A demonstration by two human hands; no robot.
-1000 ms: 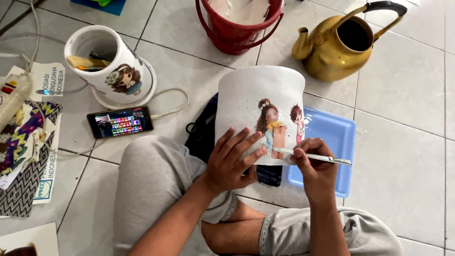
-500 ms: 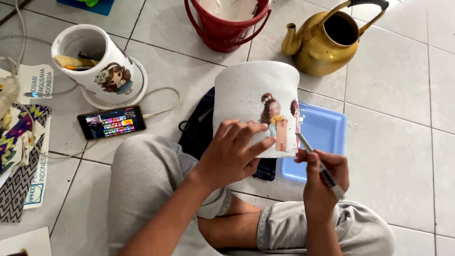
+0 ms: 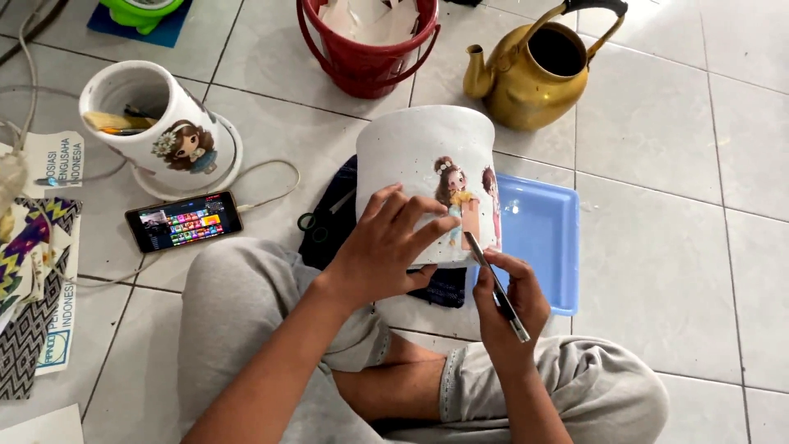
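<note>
Painting figures on a white pot over my lap

My left hand point(image 3: 386, 247) is gripping the white pot point(image 3: 423, 177), fingers spread on its side; my right hand point(image 3: 505, 300) is pinching a thin brush point(image 3: 496, 284) just beside the painted figures point(image 3: 468, 205), blue tray point(image 3: 538, 242) behind

The right hand point(image 3: 505, 300) has swung its brush point(image 3: 496, 284) from lying flat to pointing far — tip now at the pot point(image 3: 423, 156) picture's near edge.
</note>
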